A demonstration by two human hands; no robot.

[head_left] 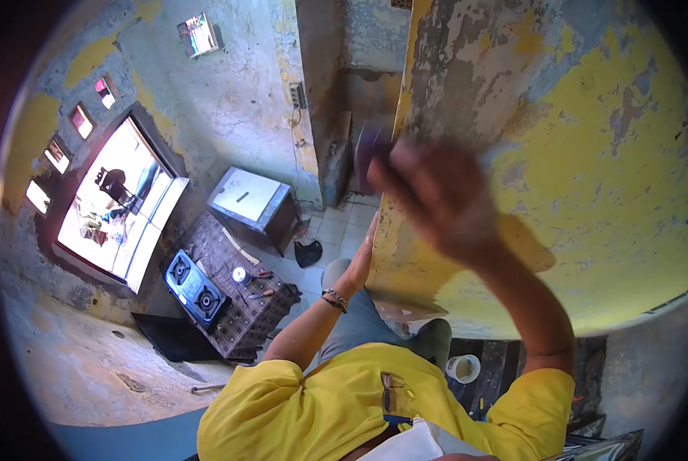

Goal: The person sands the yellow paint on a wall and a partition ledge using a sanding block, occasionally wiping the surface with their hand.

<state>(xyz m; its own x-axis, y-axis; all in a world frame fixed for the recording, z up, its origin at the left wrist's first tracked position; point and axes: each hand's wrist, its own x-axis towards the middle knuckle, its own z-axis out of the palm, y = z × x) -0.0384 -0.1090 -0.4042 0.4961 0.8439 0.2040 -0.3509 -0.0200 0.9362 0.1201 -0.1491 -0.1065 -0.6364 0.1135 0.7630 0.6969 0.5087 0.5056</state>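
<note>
Smeared by motion, my right hand (440, 200) is raised at the edge of a wall with peeling yellow paint (590, 177). Its fingers are closed on a dark purplish flat piece (371, 154) that looks like sandpaper; the blur hides its detail. The piece is at the wall's vertical edge; whether it touches cannot be made out. Lower down, my left hand (362, 261) rests along the same edge with its fingers stretched out, and a bracelet circles its wrist. The far side of that hand's grip is partly hidden.
At left, a two-burner stove (194, 288) stands on a cloth-covered table (233, 307) with a small tin (240, 275) and tools. Behind it is a white-topped cabinet (244, 196). A black bag (308, 253) lies on the tiled floor. Below the wall is a white bucket (464, 369).
</note>
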